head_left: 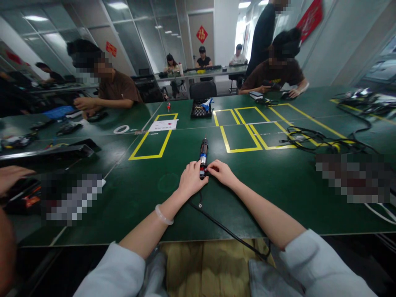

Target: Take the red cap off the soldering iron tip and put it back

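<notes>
Together, two hands meet over one drill [203,149] lying mid-table, near side: the left hand [194,178] wraps its near end; whether the right hand [223,173] pinches anything cannot be told. Good work likely wants a firm left hold, light right fingertips. One cord [221,226] trails near; one tray [197,111], one paper [163,125] lie far.

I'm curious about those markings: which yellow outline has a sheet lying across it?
The lone outline left of the tool; the white sheet crosses its far part. The other outlines, grouped to the right, have none.
</notes>
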Available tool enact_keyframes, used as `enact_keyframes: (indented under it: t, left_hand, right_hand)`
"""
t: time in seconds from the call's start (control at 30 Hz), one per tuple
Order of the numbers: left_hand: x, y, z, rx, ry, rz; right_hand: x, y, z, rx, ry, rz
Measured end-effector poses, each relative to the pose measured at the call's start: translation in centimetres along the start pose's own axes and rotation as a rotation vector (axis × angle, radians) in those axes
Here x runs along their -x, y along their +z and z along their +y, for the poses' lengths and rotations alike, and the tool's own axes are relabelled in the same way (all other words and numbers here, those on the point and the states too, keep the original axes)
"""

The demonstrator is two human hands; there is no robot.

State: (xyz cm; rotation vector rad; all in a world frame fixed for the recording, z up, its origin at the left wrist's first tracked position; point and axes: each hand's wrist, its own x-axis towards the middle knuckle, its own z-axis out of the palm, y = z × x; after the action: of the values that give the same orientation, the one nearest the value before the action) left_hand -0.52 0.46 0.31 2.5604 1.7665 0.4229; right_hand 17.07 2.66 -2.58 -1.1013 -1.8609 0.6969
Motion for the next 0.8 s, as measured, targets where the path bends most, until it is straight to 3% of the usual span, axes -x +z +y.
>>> enact_keyframes:
  t: [0.2,0.4,0.6,0.8]
  left_hand:
    - [-0.7,-0.4,1.1,-0.069,-0.060,-0.024]
    - [-0.9,-1.1,0.0,-0.138,-0.091,-0.058]
    - [-0.4,-1.4,-3.9,-0.181,-0.069,-0.065]
    - [-0.9,-2.2,-10.8,-0.220,-0.216,-0.098]
  right_hand:
    - [0.4,-0.5,-0.8,-0.089,0.049,-0.008]
    - [0.6,-0.1,-1.2,-0.310,0.006,-0.167]
    - [0.5,0.1,-0.8,-0.254,0.043,-0.150]
    - [0.3,-0.1,-0.2,-0.233,0.086,-0.167]
